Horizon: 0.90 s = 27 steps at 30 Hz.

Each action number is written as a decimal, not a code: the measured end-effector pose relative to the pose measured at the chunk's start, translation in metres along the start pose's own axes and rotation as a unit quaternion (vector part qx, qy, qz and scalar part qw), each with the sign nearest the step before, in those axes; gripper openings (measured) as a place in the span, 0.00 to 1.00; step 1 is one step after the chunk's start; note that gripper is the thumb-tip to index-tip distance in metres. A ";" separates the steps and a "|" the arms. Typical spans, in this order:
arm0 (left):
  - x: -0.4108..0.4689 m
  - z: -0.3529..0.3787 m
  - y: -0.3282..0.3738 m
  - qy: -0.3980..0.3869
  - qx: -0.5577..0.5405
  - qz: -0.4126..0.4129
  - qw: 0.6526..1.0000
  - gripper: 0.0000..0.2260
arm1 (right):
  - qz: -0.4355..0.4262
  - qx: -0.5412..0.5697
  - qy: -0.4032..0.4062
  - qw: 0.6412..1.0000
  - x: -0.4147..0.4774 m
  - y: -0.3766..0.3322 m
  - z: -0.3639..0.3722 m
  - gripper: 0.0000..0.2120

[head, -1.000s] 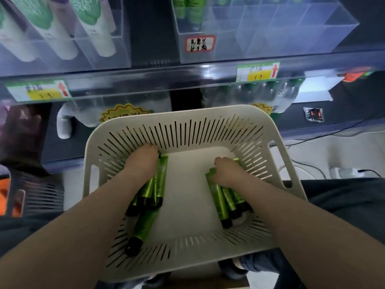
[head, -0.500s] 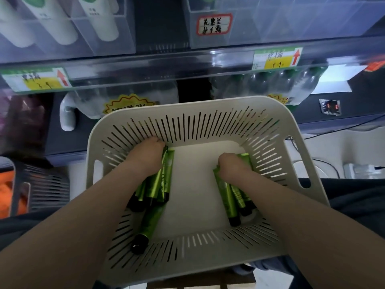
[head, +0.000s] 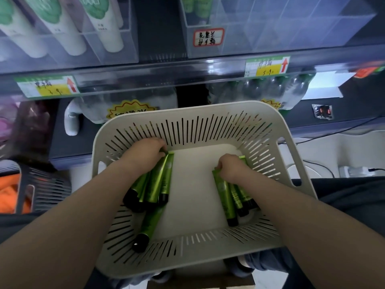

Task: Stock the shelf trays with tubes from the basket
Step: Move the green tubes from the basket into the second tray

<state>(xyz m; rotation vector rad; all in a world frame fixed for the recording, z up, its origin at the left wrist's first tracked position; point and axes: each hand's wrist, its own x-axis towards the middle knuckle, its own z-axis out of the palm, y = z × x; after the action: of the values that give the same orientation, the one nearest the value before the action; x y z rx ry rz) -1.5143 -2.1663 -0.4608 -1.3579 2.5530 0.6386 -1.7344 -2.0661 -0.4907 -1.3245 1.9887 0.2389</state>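
A cream slotted basket (head: pixel 208 261) sits on my lap below the shelf. Inside it lie green tubes with black caps. My left hand (head: pixel 145 153) grips the flat ends of a bundle of tubes (head: pixel 158 180) at the basket's left. My right hand (head: pixel 231 167) grips another bundle of tubes (head: pixel 225 197) at the right. One loose tube (head: pixel 149 226) lies near the front left wall, cap toward me. Above, a clear shelf tray (head: pixel 281 32) with dividers holds a few green tubes (head: pixel 195 7) in its left compartment.
A second clear tray (head: pixel 68 49) at the upper left holds white and green tubes. Price labels (head: pixel 267 66) line the shelf edge. Water bottle packs (head: pixel 125 103) stand on the lower shelf. A dark basket (head: pixel 39 188) with orange items sits at my left.
The view has shifted slightly; both hands stay in the basket and have closed tighter around their bundles of tubes. The loose tube has not moved.
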 end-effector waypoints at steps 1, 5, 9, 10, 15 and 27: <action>-0.002 -0.002 0.001 0.006 -0.009 0.005 1.000 0.06 | -0.002 0.005 0.004 1.000 -0.002 0.000 -0.001 0.12; -0.010 -0.009 0.006 0.015 -0.031 0.021 0.999 0.03 | -0.013 0.040 0.009 0.999 -0.012 0.000 -0.009 0.13; -0.019 -0.016 0.009 0.021 -0.038 0.017 0.999 0.03 | -0.030 0.083 0.022 0.996 -0.025 -0.003 -0.020 0.12; -0.022 -0.018 0.010 0.022 -0.039 0.019 0.999 0.03 | -0.035 0.094 0.025 0.995 -0.029 -0.004 -0.023 0.11; -0.036 -0.029 0.018 0.020 -0.025 0.034 0.999 0.04 | -0.051 0.197 0.045 0.978 -0.047 -0.007 -0.040 0.05; -0.083 -0.056 0.046 0.050 -0.005 0.028 0.998 0.08 | -0.119 0.302 0.090 0.942 -0.104 -0.011 -0.080 0.06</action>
<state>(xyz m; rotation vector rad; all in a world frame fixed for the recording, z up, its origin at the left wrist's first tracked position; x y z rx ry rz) -1.5025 -2.1070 -0.3684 -1.3582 2.6775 0.6082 -1.7399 -2.0370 -0.3621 -1.1820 1.8063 -0.5837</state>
